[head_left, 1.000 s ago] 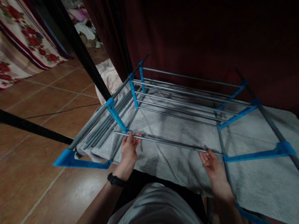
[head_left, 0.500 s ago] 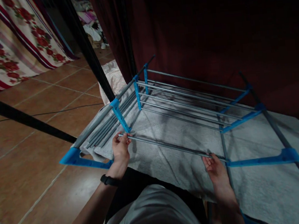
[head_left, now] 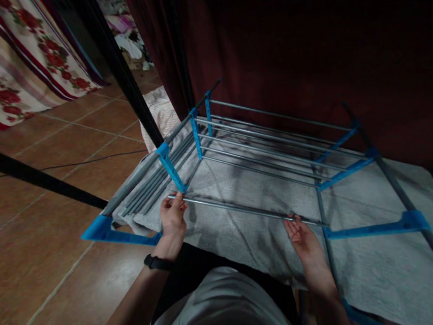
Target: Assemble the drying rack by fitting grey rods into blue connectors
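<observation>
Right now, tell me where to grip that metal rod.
Take the metal rod near its two ends, from the near side, where the left hand and right hand are: it is long and thin, so one middle grip may let it tip.

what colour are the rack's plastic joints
Blue; the joints show best in the head view.

No words, numbers, brand names or signs could be read anywhere. The grey metal drying rack with bright blue plastic joints [head_left: 171,169] had no writing on it. The thin grey metal rod [head_left: 244,209] at the near edge of the rack was bare too. The black wrist band [head_left: 158,262], just in front of the rack, showed nothing to read. The red and white cloth [head_left: 1,76] far to the left of the rack had only flowers and stripes.
</observation>
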`<state>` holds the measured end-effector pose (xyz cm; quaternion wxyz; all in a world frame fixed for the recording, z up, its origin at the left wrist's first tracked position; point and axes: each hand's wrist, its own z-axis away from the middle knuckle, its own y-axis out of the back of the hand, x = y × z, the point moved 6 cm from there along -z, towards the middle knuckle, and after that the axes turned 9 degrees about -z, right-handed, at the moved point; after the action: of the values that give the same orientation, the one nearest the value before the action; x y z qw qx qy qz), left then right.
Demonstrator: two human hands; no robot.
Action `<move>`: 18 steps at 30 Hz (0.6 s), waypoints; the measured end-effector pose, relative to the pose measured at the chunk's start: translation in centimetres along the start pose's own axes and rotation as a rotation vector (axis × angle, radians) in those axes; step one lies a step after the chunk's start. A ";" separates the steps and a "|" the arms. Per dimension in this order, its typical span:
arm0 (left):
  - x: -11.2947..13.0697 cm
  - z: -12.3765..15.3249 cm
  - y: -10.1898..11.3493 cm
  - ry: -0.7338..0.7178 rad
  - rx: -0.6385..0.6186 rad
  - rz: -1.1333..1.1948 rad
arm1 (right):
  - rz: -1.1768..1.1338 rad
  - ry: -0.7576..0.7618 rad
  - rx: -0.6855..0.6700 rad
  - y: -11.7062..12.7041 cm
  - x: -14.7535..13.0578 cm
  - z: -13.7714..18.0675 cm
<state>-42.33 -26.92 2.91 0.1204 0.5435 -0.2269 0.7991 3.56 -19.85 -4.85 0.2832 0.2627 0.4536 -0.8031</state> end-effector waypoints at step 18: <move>2.7 1.5 0.5 -0.686 0.026 -0.621 | -0.022 -0.028 -0.067 -1.5 1.5 0.6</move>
<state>-42.32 -28.30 5.72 0.2652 0.8202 -0.0700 0.5020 1.37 -20.04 -4.74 0.2893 0.2369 0.4794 -0.7940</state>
